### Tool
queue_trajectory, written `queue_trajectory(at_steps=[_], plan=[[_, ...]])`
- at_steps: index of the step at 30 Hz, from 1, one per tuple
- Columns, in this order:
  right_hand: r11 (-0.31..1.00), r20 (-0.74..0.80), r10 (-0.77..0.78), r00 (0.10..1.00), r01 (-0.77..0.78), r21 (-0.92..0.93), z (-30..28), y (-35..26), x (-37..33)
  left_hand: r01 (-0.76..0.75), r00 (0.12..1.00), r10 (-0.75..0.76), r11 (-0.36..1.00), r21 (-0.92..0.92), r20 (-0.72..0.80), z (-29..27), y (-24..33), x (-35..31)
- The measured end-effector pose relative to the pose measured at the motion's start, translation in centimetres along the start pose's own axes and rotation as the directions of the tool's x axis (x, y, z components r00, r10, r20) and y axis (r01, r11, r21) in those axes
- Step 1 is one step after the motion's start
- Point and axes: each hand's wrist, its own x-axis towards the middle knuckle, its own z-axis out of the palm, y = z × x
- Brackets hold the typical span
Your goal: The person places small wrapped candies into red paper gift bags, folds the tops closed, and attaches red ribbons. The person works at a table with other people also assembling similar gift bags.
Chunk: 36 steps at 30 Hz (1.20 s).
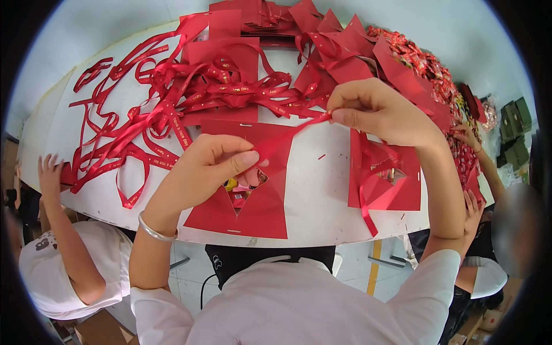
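A red ribbon (pixel 292 133) is stretched taut on a slant between my two hands, above the table. My left hand (pixel 215 167), with a silver bangle at its wrist, pinches the lower left end between thumb and fingers. Higher up and to the right, my right hand (pixel 374 112) pinches the other end. Under my left hand lies a red card gift box (pixel 267 210). Colourful wrapped pieces (pixel 237 198) show through its diamond-shaped opening, partly covered by my fingers. A second red box (pixel 379 198), with a ribbon over it, lies below my right forearm.
Tangled printed ribbons (pixel 172 106) cover the left part of the white table (pixel 316 195). Red boxes (pixel 345 52) are piled at the back, beside a heap of red-wrapped sweets (pixel 422 60). Other people's hands are at the left (pixel 52 175) and right (pixel 471 213) edges.
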Motion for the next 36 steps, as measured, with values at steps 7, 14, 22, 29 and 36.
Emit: queue_trajectory(at_steps=[7,14,22,29,36], plan=[[0.905,-0.109,-0.417,0.902,0.423,0.046,6.5,0.0,2.5,0.067,0.995,-0.067,0.998,0.004,0.069,0.5,1.2,1.5],[0.988,-0.355,-0.117,0.928,0.143,0.050,2.0,3.6,7.3,-0.220,0.913,0.402,0.348,0.911,0.068,0.5,1.0,-6.3],[0.936,-0.028,-0.202,0.979,0.201,0.287,8.7,3.2,10.7,-0.223,0.896,0.441,0.335,0.915,0.057,1.1,-6.6,-7.6],[0.883,0.108,-0.389,0.915,0.337,0.327,10.9,3.7,7.3,-0.126,0.763,0.607,0.473,0.872,-0.220,1.3,-5.9,-4.2],[0.778,0.047,-0.146,0.988,0.086,0.622,9.6,3.3,6.6,-0.070,0.897,0.388,0.596,0.800,-0.211,0.5,-5.4,-4.7]])
